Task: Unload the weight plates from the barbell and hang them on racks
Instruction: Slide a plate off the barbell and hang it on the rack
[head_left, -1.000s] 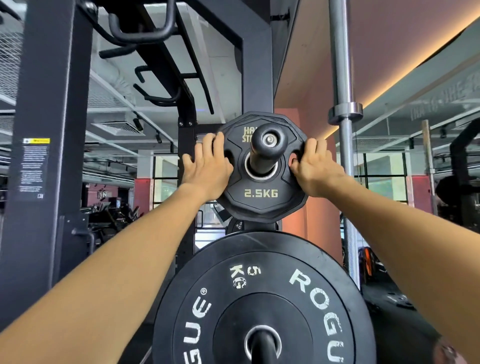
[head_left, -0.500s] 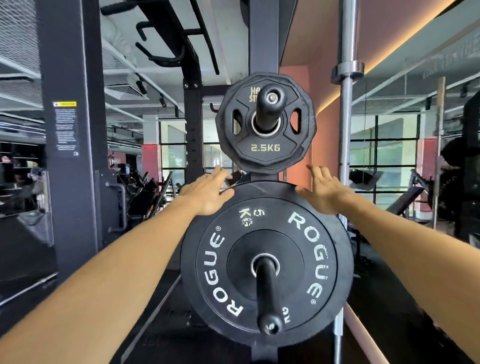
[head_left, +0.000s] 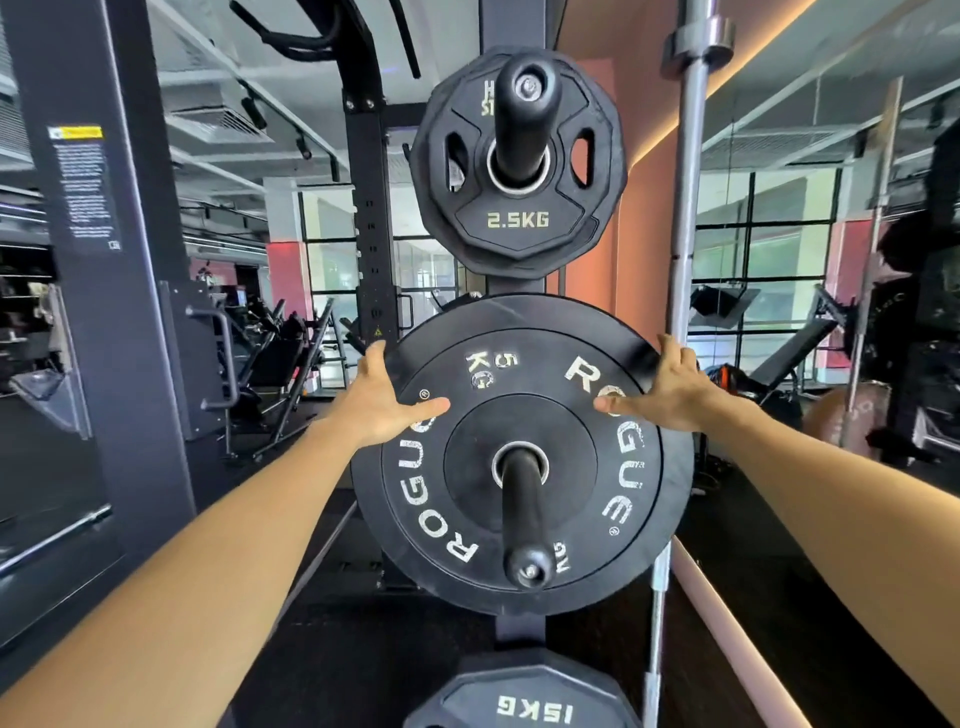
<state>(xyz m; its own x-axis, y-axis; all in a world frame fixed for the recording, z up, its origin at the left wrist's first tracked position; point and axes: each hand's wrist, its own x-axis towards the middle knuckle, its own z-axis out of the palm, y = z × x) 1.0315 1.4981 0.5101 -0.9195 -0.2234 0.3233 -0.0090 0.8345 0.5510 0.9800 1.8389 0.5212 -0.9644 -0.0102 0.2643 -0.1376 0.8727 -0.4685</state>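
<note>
Gym rack (head_left: 371, 218) behind; spread fingers (head_left: 375, 358) of both hands touch 5 kg plate (head_left: 519, 415).

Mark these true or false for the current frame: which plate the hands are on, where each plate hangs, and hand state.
1. Both hands are on the round black Rogue 5 kg bumper plate. True: left hand and right hand rest on its upper edges, thumbs on its face.
2. The black many-sided 2.5 kg plate hangs on the peg below the bumper plate. False: it hangs on the peg above.
3. The bumper plate sits on a black storage peg. True.
4. The left hand grips the 2.5 kg plate. False: no hand touches it.
5. A black plate marked 15 kg shows at the bottom edge. True.
</note>
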